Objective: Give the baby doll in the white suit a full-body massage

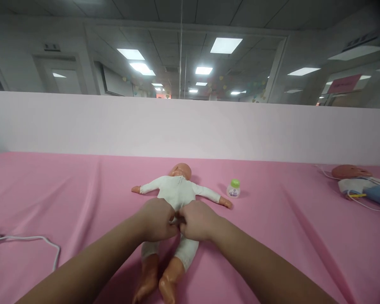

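Note:
A baby doll point(177, 189) in a white cloth suit lies on its back on the pink sheet, its head toward the far wall and its bare feet toward me. Its arms are spread out to the sides. Over its lower belly, my left hand point(160, 219) and my right hand point(198, 219) meet knuckle to knuckle. Both are closed, with the fingers curled in and the thumbs close together. Whatever they may pinch is hidden between the fingers. My forearms reach in from the lower corners, passing on either side of the doll's legs.
A small clear jar point(233, 191) with a green lid stands right of the doll's hand. At the far right lies another doll point(351, 171) in white and blue, with white cords. A white cable point(34, 237) lies at left. A low white wall point(190, 128) borders the back.

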`<state>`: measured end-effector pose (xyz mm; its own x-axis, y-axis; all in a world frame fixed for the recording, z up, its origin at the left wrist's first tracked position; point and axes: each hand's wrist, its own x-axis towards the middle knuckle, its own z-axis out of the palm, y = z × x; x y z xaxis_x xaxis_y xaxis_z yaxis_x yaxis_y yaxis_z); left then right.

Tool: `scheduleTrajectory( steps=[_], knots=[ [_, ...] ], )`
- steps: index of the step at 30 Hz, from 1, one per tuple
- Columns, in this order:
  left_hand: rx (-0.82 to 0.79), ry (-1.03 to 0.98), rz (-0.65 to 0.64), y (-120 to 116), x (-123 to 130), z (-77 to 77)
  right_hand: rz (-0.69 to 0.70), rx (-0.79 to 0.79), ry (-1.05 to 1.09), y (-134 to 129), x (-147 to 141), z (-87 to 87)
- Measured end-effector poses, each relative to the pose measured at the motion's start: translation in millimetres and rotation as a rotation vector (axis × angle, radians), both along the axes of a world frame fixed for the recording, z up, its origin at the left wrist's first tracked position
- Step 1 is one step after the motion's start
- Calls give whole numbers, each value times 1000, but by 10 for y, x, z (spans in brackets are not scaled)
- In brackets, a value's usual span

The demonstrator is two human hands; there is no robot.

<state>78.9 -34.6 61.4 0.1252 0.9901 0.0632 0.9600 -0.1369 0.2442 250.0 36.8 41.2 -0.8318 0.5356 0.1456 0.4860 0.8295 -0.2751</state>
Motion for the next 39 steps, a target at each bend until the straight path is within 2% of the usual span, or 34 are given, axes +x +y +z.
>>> scheduleTrajectory(
  steps=[3,8,13,18,24,29,33,39],
  knots=[
    [41,-41,-46,88,-100,-2,-3,42,88,97,-13,-89],
    [237,-26,-51,201,-366,-265,34,43,199,201,-17,-326],
    [192,-31,4,274,-402,-392,-57,-19,193,272,-61,-368],
    [191,-53,7,274,-325,-375,-31,-24,217,278,-70,-330],
    [69,-21,-49,100,-202,-252,166,-60,241,134,50,-218],
    [210,-76,-91,45,-190,-181,103,23,408,71,70,-218],
    [317,-106,-75,96,-208,-241,57,35,410,85,37,-264],
    [152,-87,-74,189,-195,-370,98,-66,327,152,-8,-302]
  ],
)
